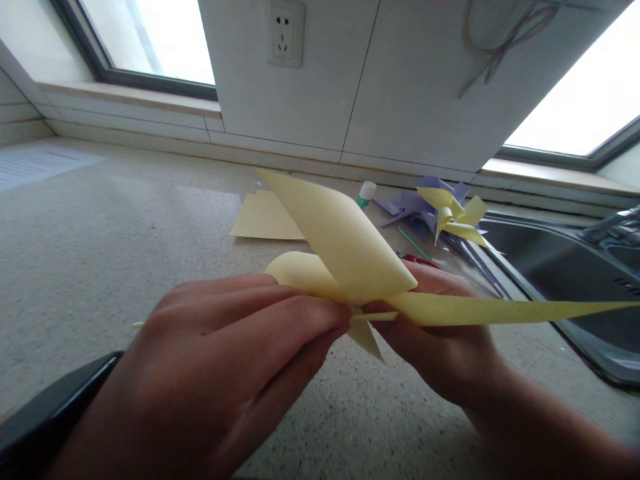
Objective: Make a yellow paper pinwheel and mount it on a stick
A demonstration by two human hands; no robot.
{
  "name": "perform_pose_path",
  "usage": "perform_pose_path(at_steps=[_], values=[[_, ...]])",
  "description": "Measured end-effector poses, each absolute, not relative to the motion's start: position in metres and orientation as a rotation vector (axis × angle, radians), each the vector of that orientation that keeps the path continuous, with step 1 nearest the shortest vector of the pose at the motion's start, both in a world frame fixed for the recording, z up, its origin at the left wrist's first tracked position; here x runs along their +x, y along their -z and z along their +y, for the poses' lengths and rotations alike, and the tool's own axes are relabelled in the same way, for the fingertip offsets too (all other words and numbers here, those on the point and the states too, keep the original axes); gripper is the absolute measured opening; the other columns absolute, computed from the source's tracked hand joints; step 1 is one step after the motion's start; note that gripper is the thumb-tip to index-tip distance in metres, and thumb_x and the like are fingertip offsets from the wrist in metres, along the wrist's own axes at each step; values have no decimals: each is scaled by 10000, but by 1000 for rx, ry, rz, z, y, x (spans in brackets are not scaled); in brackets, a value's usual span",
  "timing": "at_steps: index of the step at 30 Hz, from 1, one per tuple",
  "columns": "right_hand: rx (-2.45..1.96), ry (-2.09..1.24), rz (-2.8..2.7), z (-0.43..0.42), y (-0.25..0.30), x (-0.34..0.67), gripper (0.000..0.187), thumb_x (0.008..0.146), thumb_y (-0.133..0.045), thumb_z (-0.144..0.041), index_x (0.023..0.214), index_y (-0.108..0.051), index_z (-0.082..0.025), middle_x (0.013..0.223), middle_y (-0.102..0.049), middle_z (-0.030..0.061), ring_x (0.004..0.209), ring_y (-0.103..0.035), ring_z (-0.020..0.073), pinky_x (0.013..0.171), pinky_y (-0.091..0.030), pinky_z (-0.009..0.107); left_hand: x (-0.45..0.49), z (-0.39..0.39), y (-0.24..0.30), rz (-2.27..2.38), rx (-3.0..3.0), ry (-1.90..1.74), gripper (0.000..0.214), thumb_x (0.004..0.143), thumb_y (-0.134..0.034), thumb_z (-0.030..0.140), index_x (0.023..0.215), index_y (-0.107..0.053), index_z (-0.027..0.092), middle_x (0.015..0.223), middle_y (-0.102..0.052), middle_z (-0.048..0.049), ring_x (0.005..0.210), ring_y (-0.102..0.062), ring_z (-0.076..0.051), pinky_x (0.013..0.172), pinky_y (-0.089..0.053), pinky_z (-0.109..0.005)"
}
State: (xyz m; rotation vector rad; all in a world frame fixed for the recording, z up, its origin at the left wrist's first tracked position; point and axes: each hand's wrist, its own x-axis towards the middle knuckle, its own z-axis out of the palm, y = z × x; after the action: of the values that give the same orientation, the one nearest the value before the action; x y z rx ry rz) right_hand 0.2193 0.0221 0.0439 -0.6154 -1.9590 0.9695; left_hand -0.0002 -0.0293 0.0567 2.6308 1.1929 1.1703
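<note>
A pale yellow paper pinwheel (345, 250) with curled blades is held above the counter, one long blade reaching to the right edge. My left hand (225, 360) pinches the centre of it from the left, fingers pressed together. My right hand (445, 340) grips the same centre from the right, mostly hidden behind the paper. A thin stick tip shows left of my left hand.
On the speckled counter (100, 247) lie a yellow sheet (263, 217), a glue stick (366, 193), a finished yellow pinwheel (453, 217) on purple paper, red scissors and thin sticks. A steel sink (575, 267) is at right. A wall socket (285, 33) is above.
</note>
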Motion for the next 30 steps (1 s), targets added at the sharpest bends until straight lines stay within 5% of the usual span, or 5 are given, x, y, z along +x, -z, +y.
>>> perform_pose_path(at_steps=[30], values=[[-691,-882,-1983,18,-49,217,163,841,-646,-101,870,-663,-261,714,-671,-20,543,-573,119,437,-455,211,2,-28,-56,1217,2680,-1219,138,1015,-540,327,1040,-670,290,969,-779,49,798,-734,-130,579,-553,-212]])
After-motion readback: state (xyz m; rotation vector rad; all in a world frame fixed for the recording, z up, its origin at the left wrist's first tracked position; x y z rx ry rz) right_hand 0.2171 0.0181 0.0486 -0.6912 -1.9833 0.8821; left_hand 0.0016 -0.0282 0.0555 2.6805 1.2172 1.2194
